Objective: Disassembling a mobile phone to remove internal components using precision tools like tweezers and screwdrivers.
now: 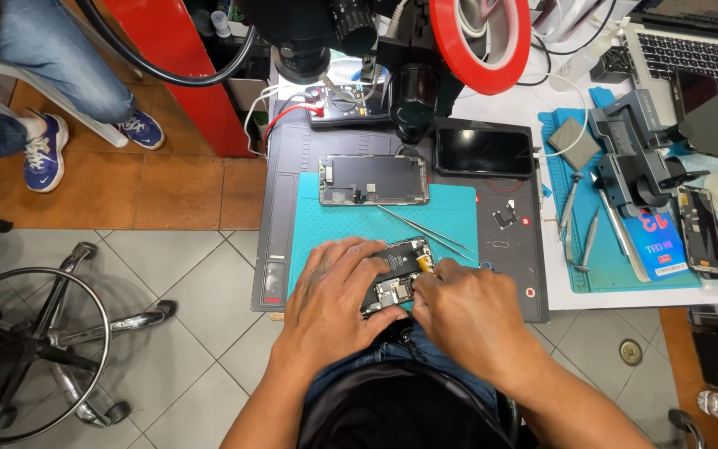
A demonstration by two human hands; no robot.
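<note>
Opened smartphone lies at near edge of teal work mat, innards exposed. Left hand lies flat, fingers spread, pinning its left side. Right hand is curled at its right edge, pinching a small yellow-tipped tool. Phone looks light, rigid, fragile inside; best held by the frame edges. Tweezers and detached screen lie beyond.
</note>
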